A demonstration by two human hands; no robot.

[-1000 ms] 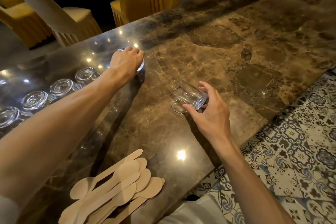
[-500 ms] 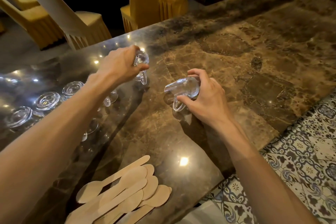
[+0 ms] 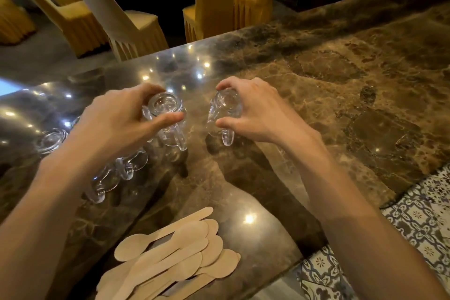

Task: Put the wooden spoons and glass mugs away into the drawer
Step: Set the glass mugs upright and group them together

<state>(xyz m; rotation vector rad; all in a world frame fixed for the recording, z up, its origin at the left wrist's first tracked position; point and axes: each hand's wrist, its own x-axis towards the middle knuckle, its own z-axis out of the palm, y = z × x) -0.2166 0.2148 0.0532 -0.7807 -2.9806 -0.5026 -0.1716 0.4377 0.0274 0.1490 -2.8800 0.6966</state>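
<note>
L hand [image 3: 117,122] & R hand [image 3: 258,112] each grip inverted mug (spoons [image 3: 170,256] nearer).

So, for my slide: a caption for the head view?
Each hand, left and right, holds an upturned glass mug above the marble counter.

Both hands rose off the brown marble counter [image 3: 316,75]: the left hand [image 3: 121,122] lifted one upturned clear glass mug [image 3: 168,114], the right hand [image 3: 258,109] righted another, base-up [image 3: 225,109].
</note>
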